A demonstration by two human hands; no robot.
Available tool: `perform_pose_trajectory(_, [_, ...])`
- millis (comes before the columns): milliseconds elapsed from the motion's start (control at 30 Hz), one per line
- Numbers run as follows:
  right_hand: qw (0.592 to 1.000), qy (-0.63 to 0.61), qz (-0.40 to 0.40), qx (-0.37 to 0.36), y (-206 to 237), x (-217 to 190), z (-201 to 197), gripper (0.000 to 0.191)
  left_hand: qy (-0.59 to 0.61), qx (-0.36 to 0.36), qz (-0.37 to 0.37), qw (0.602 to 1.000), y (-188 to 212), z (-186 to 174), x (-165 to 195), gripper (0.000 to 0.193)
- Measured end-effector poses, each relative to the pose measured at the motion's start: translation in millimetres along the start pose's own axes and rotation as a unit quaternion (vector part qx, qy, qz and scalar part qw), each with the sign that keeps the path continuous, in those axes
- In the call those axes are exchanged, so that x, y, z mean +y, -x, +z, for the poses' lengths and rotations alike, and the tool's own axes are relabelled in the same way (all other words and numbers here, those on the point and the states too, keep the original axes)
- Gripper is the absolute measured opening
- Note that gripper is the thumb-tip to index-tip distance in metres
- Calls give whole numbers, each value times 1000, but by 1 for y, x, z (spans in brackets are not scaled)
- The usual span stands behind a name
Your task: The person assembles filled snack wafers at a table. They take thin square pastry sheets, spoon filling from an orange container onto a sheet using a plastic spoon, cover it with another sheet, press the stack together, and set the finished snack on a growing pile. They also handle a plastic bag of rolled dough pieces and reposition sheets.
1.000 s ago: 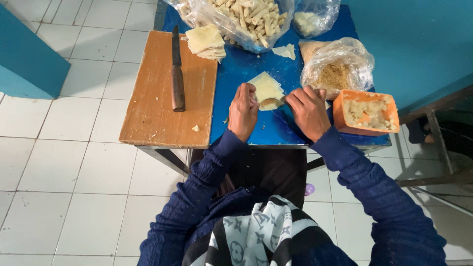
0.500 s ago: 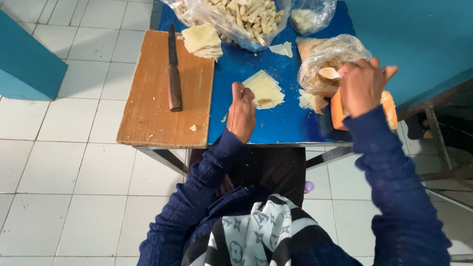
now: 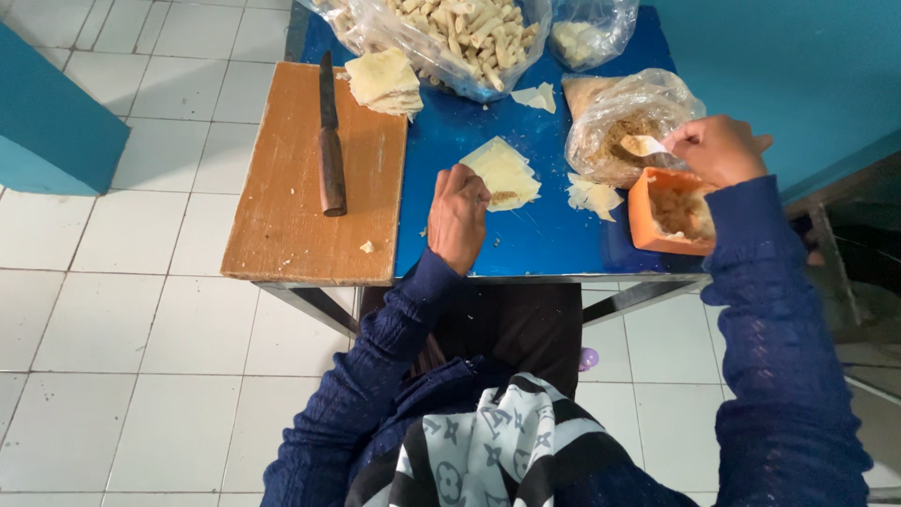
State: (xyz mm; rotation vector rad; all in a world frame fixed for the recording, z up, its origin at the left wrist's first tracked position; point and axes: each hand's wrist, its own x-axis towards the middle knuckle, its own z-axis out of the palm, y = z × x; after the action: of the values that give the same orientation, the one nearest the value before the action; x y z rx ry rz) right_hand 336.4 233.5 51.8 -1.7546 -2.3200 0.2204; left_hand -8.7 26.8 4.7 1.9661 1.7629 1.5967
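Wrapper [image 3: 505, 172], pale and roughly square, lies flat on the blue table [image 3: 526, 235] with 1 corner pointing away from the person and a small dab of brown filling near its near-left edge. Left hand [image 3: 457, 218] rests on that edge, fingers curled and pressing the sheet down; nothing is clamped between them as far as can be seen.

Right hand [image 3: 718, 148] is well off to the right, closed on a small spoon [image 3: 644, 145] carrying a pale scoop. Spoon sits over the mouth of a clear bag of filling [image 3: 627, 120], just above the orange tub [image 3: 668, 211].

Key relation: wrapper lies to the left of the right hand and slightly nearer the person; the left hand is the nearer one, already touching it. Spoon's long axis runs left-right, bowl end toward the wrapper.

Change from 0.5 s ago: the right hand was raised in front of the bag, fingers spread; now it is lower and gripping the spoon at the bag opening. Left hand and wrapper unchanged.

Elsewhere: wooden board [image 3: 310, 178] on the left with a knife [image 3: 328, 141] lying lengthwise, a stack of wrappers [image 3: 383, 83] at its far corner, and a big bag of finished rolls [image 3: 450, 33] behind.
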Motion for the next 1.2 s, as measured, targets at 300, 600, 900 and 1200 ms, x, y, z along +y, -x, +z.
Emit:
perform_pose_trajectory(300, [946,-203,-251,-28,29,-89,29,17,-11,-6,-19,1000,1,5,-6,9])
perform_pose_trajectory(600, [927,40,-330,175,85,-175,37,5,54,-10,-45,997,-3,4,-2,16])
perform_pose_trajectory(900, [890,59,-378,249,100,-169,32,5,116,-27,-44,992,-6,13,-7,31])
perform_pose_trajectory(1200, [886,74,-363,279,95,-164,42,10,124,-63,-36,990,-2,6,-8,49])
